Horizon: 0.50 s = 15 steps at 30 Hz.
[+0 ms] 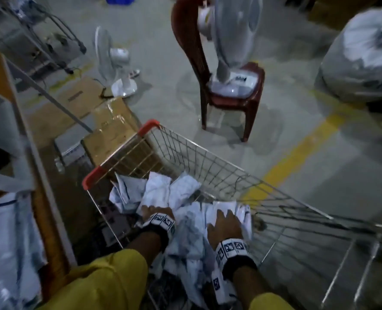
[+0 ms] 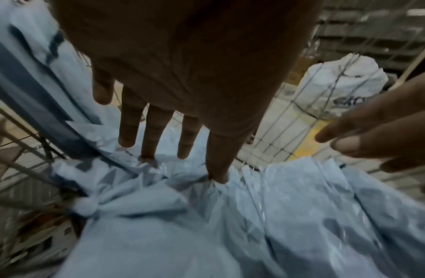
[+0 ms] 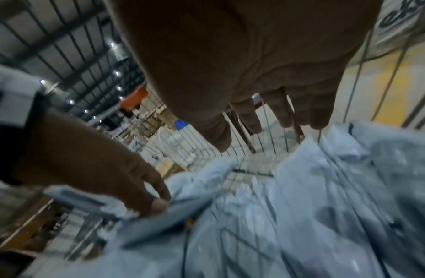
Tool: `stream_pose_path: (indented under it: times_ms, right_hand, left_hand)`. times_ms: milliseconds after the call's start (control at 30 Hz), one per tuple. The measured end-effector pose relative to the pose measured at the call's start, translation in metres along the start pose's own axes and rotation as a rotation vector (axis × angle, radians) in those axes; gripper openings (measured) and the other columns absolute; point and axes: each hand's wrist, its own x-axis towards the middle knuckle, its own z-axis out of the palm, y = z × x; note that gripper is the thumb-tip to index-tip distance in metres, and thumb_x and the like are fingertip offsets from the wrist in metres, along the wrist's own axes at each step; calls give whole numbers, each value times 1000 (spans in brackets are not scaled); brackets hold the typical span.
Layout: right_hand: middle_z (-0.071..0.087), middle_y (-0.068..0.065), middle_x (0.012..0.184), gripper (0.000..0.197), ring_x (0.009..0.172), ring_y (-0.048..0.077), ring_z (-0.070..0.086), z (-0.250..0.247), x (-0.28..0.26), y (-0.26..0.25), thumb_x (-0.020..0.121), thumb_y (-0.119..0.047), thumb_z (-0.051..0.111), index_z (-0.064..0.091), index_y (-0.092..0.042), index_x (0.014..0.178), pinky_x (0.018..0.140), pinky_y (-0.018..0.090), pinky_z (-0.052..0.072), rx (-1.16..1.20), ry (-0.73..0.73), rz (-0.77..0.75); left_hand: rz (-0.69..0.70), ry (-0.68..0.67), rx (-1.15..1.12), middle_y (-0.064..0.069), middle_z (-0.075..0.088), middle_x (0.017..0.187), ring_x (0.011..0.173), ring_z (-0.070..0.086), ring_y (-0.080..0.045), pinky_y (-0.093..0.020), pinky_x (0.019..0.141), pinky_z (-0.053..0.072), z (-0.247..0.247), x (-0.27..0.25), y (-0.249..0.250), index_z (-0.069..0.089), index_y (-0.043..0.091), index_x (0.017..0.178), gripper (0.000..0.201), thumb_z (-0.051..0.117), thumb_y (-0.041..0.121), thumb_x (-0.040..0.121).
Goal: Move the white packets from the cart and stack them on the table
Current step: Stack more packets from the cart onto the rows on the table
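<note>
Several crumpled white packets lie in a heap inside the wire cart with red corner guards. Both my hands are down in the cart. My left hand has straight, spread fingers whose tips touch the packets. My right hand lies flat on a packet to the right, its fingers extended over the pile. Neither hand grips anything. At the left stands the table, with white packets lying on it.
Cardboard boxes sit on the floor beyond the cart's left corner. A brown plastic chair carries a fan; another fan stands on the floor. A big white sack is at right, beside a yellow floor line.
</note>
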Motion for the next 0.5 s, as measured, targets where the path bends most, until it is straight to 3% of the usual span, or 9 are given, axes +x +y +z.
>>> stream_pose_path:
  times_ms: [133, 233, 333, 400, 500]
  right_hand:
    - [2, 22, 165, 78, 151, 41, 4, 59, 10, 10, 98, -47, 49, 14, -14, 159, 122, 47, 18, -42, -90, 32]
    - [-5, 26, 164, 74, 151, 45, 0, 90, 14, 10, 99, -41, 49, 16, -10, 157, 121, 53, 14, -89, -69, 38]
    - [0, 29, 163, 78, 148, 49, 11, 108, 28, 10, 88, -39, 67, 34, -10, 153, 117, 61, 19, -91, 81, 108]
    - [7, 31, 162, 95, 147, 50, 13, 119, 36, 17, 77, -49, 76, 36, -7, 153, 115, 63, 18, -110, 80, 160]
    - [10, 32, 161, 115, 146, 52, 14, 120, 38, 29, 64, -63, 82, 35, -10, 154, 114, 62, 18, -111, 103, 140]
  left_hand:
    - [-71, -9, -10, -18, 34, 146, 137, 32, -41, -59, 112, 27, 27, 19, 19, 50, 22, 138, 45, 53, 42, 98]
    - [-58, -8, -21, -21, 42, 138, 129, 41, -42, -57, 105, 39, 33, 24, 30, 49, 16, 131, 42, 53, 39, 96]
    - [-15, 28, -48, -19, 50, 127, 122, 51, -39, -48, 99, 44, 44, 30, 33, 49, 14, 127, 40, 57, 32, 92]
    - [-49, -17, -115, -23, 43, 134, 125, 46, -45, -56, 101, 43, 53, 36, 30, 43, 17, 132, 45, 59, 30, 91]
    - [-132, -80, -199, -24, 19, 153, 135, 30, -51, -66, 105, 33, 61, 38, 29, 29, 26, 142, 55, 55, 35, 94]
